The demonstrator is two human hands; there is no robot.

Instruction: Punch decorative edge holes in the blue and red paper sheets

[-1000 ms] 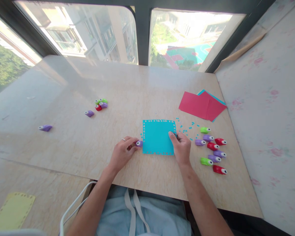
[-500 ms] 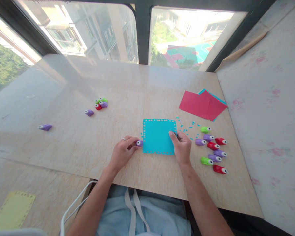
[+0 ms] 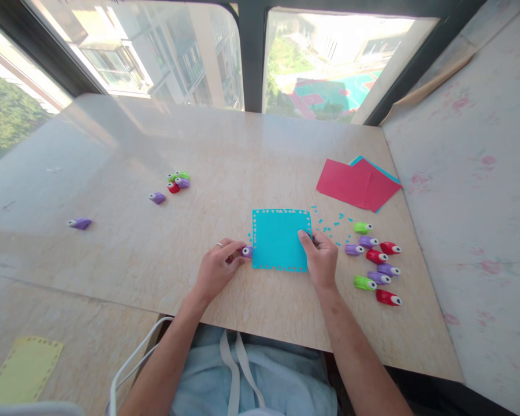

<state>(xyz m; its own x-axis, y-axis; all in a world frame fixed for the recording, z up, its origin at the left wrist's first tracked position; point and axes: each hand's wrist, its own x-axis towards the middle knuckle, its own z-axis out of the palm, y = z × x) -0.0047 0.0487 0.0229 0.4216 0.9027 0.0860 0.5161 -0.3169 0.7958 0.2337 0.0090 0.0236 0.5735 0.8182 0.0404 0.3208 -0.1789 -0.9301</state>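
A blue paper sheet [image 3: 279,238] with punched holes along its edges lies flat on the beige table [image 3: 225,156]. My left hand [image 3: 217,268] is closed on a small purple punch [image 3: 245,251] pressed at the sheet's left edge. My right hand [image 3: 321,259] pinches the sheet's right edge, thumb on top, fingers curled. Tiny blue paper bits [image 3: 329,224] are scattered just right of the sheet.
Several green, purple and red punches [image 3: 376,263] lie to the right of my right hand. Red and blue sheets [image 3: 357,182] are stacked at the far right. More punches [image 3: 177,181] and single purple ones [image 3: 158,198] [image 3: 80,223] lie left. A yellow punched sheet [image 3: 23,370] lies lower left.
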